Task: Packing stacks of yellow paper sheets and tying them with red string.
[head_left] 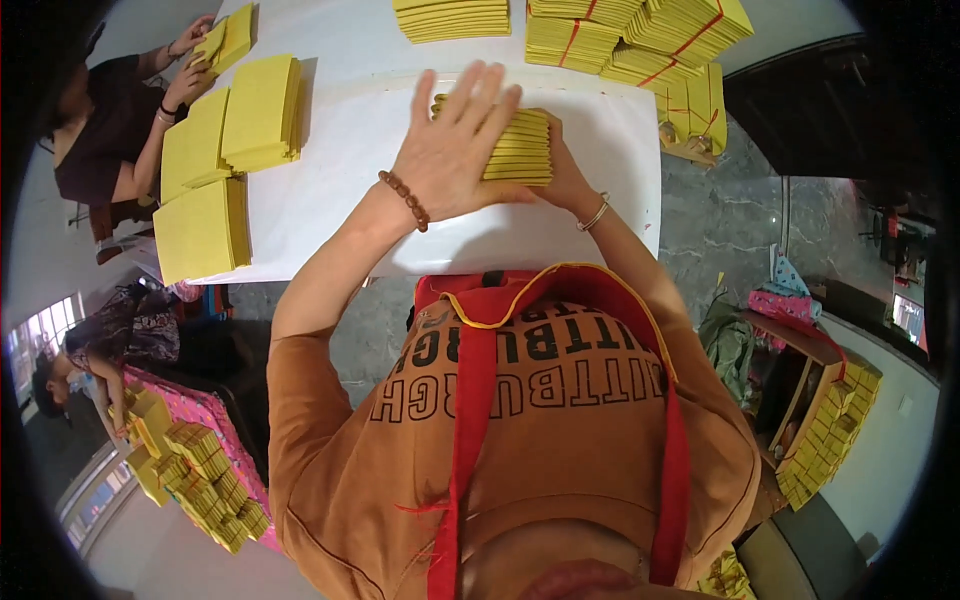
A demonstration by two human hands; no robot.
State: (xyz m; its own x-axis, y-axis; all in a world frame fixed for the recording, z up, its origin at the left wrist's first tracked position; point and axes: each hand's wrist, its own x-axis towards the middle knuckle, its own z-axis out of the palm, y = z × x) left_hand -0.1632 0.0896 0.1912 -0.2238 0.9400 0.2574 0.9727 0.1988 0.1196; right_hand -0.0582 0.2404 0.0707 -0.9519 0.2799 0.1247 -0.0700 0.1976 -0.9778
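A stack of yellow paper sheets (pixel 522 150) lies on the white table (pixel 350 150) in front of me. My left hand (pixel 455 140), with a bead bracelet on the wrist, presses flat on top of the stack, fingers spread. My right hand (pixel 565 180), wearing a thin bangle, grips the stack's near right side and is mostly hidden behind the paper.
More yellow stacks (pixel 235 130) lie at the table's left, and bundles tied with red string (pixel 640 40) sit at the far right. A person in dark clothing (pixel 110 120) handles yellow sheets at the far left. Another person (pixel 90 350) sits by stacked yellow bundles on a pink table at lower left.
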